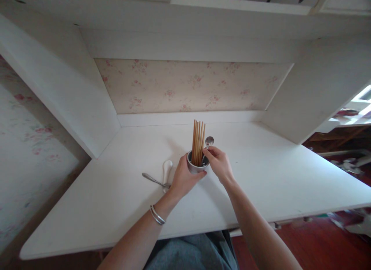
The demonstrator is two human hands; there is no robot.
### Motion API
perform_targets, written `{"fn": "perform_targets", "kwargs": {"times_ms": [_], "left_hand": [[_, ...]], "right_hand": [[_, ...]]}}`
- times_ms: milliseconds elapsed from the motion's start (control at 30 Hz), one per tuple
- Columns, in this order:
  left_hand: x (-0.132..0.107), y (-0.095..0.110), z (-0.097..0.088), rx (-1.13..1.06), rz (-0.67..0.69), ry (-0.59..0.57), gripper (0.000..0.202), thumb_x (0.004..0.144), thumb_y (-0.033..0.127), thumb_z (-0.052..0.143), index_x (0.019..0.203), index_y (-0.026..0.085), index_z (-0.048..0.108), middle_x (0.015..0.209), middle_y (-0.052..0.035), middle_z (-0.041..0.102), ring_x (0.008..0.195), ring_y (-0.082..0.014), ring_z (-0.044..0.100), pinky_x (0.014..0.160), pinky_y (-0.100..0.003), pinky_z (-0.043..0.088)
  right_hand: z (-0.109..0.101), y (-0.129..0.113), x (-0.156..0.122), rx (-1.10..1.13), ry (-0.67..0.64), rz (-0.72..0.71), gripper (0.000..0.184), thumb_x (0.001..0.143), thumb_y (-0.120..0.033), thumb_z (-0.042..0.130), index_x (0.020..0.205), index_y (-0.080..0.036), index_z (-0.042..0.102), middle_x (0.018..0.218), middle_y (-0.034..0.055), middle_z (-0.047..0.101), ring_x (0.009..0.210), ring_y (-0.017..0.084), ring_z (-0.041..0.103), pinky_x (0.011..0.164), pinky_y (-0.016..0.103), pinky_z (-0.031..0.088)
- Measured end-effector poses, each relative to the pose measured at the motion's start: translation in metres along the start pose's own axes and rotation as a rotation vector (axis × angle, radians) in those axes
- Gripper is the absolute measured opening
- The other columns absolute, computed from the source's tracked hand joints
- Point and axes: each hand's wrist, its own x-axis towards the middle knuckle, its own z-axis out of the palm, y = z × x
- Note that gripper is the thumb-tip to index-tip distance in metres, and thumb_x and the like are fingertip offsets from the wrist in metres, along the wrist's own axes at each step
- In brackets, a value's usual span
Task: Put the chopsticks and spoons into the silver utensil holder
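Note:
My left hand (187,176) is wrapped round a metal utensil holder (194,169), thumb across its near side. Several wooden chopsticks (198,140) stand upright in the holder. Between the thumb and fingers of my right hand (218,161) is a metal spoon (209,140), bowl up, its handle reaching down inside the rim at the right. Left of my left hand, a white spoon (167,169) lies on the tabletop, with a metal utensil (152,179) crossing it. The far end of that metal utensil is hidden behind my left wrist.
The white desk (121,208) is bounded by a left side panel (63,76), a right side panel (313,88) and a floral back panel (185,86). An overhead cabinet (203,18) hangs above. Blurred items lie beyond the right edge, over a red floor (319,243).

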Motion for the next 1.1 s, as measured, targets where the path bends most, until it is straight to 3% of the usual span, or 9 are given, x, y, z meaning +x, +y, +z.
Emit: {"fn": "perform_targets", "kwargs": {"times_ms": [267,467,667,900,1100], "left_hand": [[0.000,0.001,0.000,0.014,0.002,-0.005,0.071,0.054,0.015,0.079,0.120,0.018,0.052,0.113,-0.0088,0.060,0.105,-0.0217,0.057,0.095,-0.038,0.043],[0.000,-0.004,-0.001,0.067,0.011,-0.016,0.071,0.055,0.020,0.080,0.121,0.018,0.051,0.117,-0.0109,0.058,0.106,-0.0239,0.056,0.095,-0.042,0.043],[-0.001,-0.001,-0.001,0.015,-0.015,-0.046,0.072,0.056,0.015,0.079,0.122,0.020,0.050,0.115,-0.0100,0.059,0.106,-0.0238,0.057,0.095,-0.040,0.044],[0.000,-0.004,-0.001,0.077,0.020,-0.029,0.068,0.057,0.019,0.080,0.118,0.019,0.052,0.112,-0.0095,0.059,0.104,-0.0229,0.057,0.094,-0.041,0.043],[0.000,-0.003,0.000,0.030,-0.013,-0.031,0.070,0.057,0.017,0.079,0.121,0.018,0.050,0.115,-0.0104,0.059,0.104,-0.0226,0.057,0.094,-0.040,0.043]], "right_hand": [[-0.003,-0.012,-0.005,-0.070,0.056,-0.030,0.038,0.078,-0.053,0.053,0.074,-0.018,0.068,0.073,0.0052,0.069,0.070,0.020,0.063,0.063,0.028,0.045],[-0.012,-0.036,-0.005,-0.202,0.197,-0.119,0.034,0.082,-0.050,0.051,0.073,-0.020,0.065,0.071,0.0022,0.066,0.062,0.016,0.059,0.063,0.027,0.043],[-0.012,-0.048,0.001,-0.276,0.277,-0.201,0.033,0.085,-0.046,0.048,0.072,-0.019,0.063,0.065,0.0008,0.060,0.060,0.014,0.053,0.062,0.026,0.039],[-0.009,-0.058,0.004,-0.321,0.275,-0.305,0.029,0.085,-0.039,0.046,0.073,-0.019,0.063,0.069,0.0019,0.061,0.062,0.014,0.052,0.062,0.026,0.038],[-0.003,-0.035,0.006,-0.336,0.165,-0.150,0.035,0.083,-0.047,0.048,0.068,-0.020,0.065,0.066,0.0020,0.064,0.058,0.015,0.053,0.057,0.026,0.035]]}}
